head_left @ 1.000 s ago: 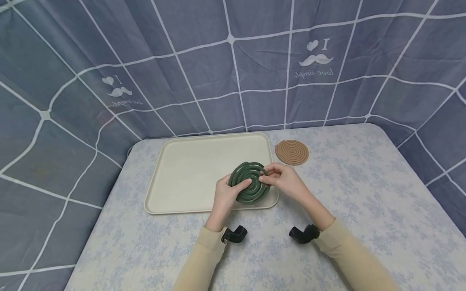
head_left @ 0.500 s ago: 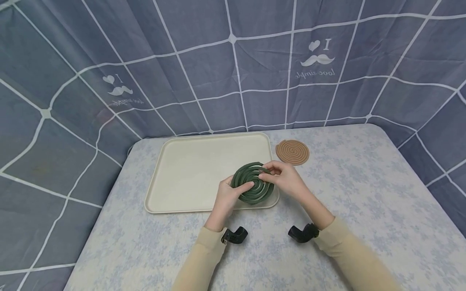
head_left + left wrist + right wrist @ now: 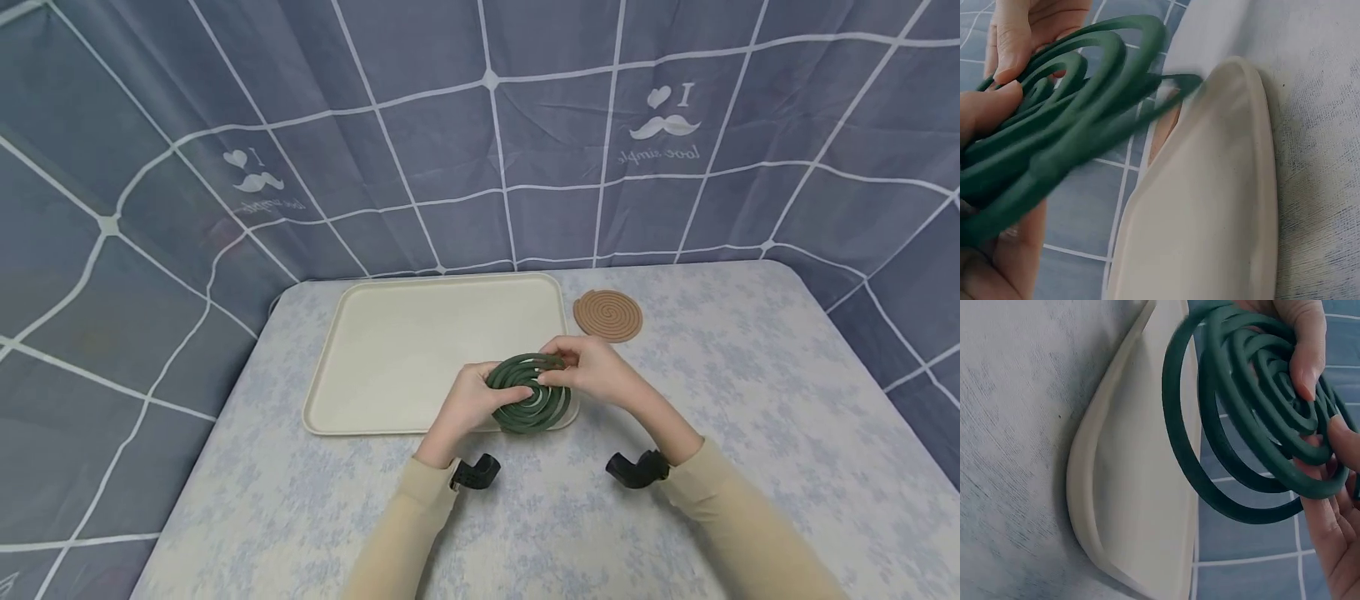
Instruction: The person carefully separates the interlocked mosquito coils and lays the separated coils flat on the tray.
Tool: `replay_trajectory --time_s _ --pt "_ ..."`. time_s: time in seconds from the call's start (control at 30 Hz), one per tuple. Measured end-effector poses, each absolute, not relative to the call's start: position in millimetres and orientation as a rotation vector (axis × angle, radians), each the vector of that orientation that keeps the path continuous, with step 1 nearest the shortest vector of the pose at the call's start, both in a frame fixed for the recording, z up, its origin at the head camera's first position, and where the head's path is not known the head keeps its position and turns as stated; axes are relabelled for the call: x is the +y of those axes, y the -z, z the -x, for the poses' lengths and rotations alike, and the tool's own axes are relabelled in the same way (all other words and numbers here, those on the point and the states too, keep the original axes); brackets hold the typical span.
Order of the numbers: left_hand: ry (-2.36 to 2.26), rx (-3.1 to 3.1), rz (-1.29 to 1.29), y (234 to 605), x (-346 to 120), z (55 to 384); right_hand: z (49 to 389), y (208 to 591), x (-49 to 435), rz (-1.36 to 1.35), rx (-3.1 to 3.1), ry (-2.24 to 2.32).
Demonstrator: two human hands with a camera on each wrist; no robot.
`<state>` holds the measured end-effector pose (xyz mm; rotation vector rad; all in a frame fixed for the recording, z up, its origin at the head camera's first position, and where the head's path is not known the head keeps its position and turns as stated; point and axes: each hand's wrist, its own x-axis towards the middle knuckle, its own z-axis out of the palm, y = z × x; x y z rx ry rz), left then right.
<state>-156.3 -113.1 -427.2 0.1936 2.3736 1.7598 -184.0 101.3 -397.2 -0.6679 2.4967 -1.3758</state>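
Note:
A dark green mosquito coil [image 3: 534,425], perhaps two nested together, is held up over the tray's front right corner. My left hand [image 3: 468,404] grips its left side, thumb across the top near the centre and the other fingers underneath. With thumb and fingertips, my right hand [image 3: 596,371] pinches a strand at the upper right. In the right wrist view, the outer loops of the green coil [image 3: 1174,394] stand apart from the inner rings. The left wrist view shows gaps between the raised rings of the coil [image 3: 1085,140] too.
The cream rectangular tray [image 3: 420,350] with a raised rim lies on the table under the hands. A brown mosquito coil [image 3: 608,316] lies flat on the floral tablecloth [image 3: 750,400], right of the tray. Behind stands a blue-grey checked curtain [image 3: 555,150].
Both hands have shifted slightly right and toward the body with the green coil, which now tilts a little differently. The view has also shifted a little. Both hands keep their hold.

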Motion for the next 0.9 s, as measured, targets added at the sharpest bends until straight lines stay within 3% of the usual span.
replay_trajectory --time_s 0.1,0.43,0.9 --pt "-1.749 2.341 -0.219 429.8 -113.4 157.6 183.1 396.3 101.6 0.725 2.528 1.329" --pt "-2.021 2.194 -0.057 434.2 -117.0 154.1 183.4 407.1 95.5 0.459 2.341 1.67" --pt "-1.88 2.142 -0.148 432.4 -118.3 156.1 180.9 399.4 92.8 0.646 2.539 1.41"
